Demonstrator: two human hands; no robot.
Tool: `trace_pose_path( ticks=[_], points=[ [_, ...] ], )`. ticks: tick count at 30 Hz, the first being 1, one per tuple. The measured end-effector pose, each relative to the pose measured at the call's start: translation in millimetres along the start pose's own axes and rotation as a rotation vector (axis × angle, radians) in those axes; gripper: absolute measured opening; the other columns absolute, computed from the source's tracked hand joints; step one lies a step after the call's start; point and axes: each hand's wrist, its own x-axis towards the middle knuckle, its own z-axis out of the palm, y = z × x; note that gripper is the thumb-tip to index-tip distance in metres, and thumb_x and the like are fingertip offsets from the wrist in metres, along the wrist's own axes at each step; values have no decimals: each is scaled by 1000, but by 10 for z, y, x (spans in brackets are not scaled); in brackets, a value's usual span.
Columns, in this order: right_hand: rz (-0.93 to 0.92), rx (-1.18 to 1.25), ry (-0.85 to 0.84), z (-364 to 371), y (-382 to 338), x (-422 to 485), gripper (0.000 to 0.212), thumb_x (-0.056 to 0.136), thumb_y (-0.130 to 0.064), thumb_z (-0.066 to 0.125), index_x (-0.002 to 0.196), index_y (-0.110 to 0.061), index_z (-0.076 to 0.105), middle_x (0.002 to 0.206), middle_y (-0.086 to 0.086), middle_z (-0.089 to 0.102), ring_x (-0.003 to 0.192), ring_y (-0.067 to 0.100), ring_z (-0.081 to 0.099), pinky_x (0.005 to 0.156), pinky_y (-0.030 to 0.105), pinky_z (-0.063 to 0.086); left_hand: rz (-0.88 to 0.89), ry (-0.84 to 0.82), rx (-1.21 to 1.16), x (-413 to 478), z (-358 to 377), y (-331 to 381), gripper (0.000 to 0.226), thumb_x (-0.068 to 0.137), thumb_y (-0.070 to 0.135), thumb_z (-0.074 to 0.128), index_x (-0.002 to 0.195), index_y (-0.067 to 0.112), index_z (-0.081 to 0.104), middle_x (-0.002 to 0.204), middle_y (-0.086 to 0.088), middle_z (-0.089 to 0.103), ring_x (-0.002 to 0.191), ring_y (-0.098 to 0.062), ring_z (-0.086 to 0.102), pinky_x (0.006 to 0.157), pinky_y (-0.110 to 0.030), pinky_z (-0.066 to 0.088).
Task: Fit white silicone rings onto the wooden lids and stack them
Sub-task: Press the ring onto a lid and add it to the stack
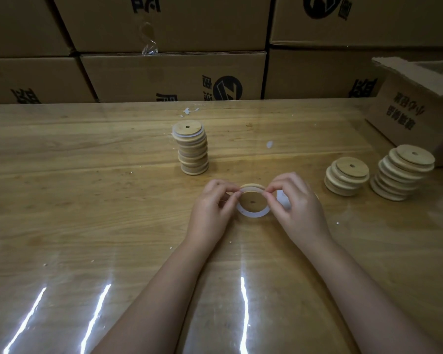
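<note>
One white silicone ring point(253, 215), one round wooden lid point(252, 201), pinched between left hand point(212, 208) and right hand point(294, 203); three lid stacks point(192, 149) point(347, 178) point(402, 172) beyond.

two bare hands are showing here, the left hand point(210, 213) and the right hand point(299, 210), both presenting smooth backs with softly rounded knuckles. the left forearm point(159, 290) is running bare all the way to the near edge, and the right forearm point(363, 284) is doing the same, each one slim and tapering toward the wrist. the fingers point(281, 185) are looking short and rounded at the tips; the nails are coming through too blurred in this dim light to tell any more.
</note>
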Motion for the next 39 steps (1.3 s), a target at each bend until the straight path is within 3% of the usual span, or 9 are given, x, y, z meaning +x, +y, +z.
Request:
trace_pose_path(
  ticks=[4, 10, 17, 22, 26, 39],
  points=[
    [45, 67, -27, 4, 3, 0, 4, 83, -5, 69, 82, -5, 65, 88, 0, 65, 78, 11, 61, 69, 10, 40, -2, -19, 16, 4, -14, 8, 5, 87, 11, 64, 89, 11, 69, 95, 3, 60, 79, 5, 55, 71, -5, 39],
    [91, 99, -73, -18, 16, 2, 4, 87, -8, 64, 85, -5, 66, 89, -3, 63, 79, 12, 61, 69, 29, 51, 15, -18, 44, 17, -26, 12, 6, 87, 8, 63, 88, 9, 69, 95, 2, 61, 85, 5, 53, 76, -7, 40],
    [136, 103, -109, -33, 20, 23, 5, 88, -8, 62, 86, -5, 65, 88, -7, 60, 78, 9, 58, 68, 20, 46, -8, -34, 48, 26, -22, 16, 6, 87, 10, 64, 86, 10, 69, 93, 4, 62, 83, -1, 54, 75, -9, 41],
    [212, 203, -138, -31, 67, 7, 4, 89, -7, 61, 87, -8, 64, 87, -10, 59, 81, -2, 56, 68, 6, 42, -147, -80, -18, 22, -33, -7, 8, 87, 18, 66, 81, 22, 69, 87, 10, 63, 78, 0, 55, 70, -9, 40],
    [321, 360, -143, -31, 116, -2, 6, 87, -5, 62, 84, -9, 64, 88, -9, 61, 81, -3, 57, 70, 8, 43, -175, -107, -40, 24, -39, -3, 11, 87, 18, 66, 79, 27, 67, 87, 10, 63, 76, 1, 54, 69, -8, 38],
    [476, 442, -188, 1, 200, 22, 11, 90, -16, 61, 82, -24, 63, 81, -9, 63, 70, -7, 55, 65, 5, 40, -167, -138, 6, 40, -21, -20, 9, 89, 20, 63, 82, 17, 67, 85, 12, 59, 75, 5, 53, 66, -10, 39]
  ],
)
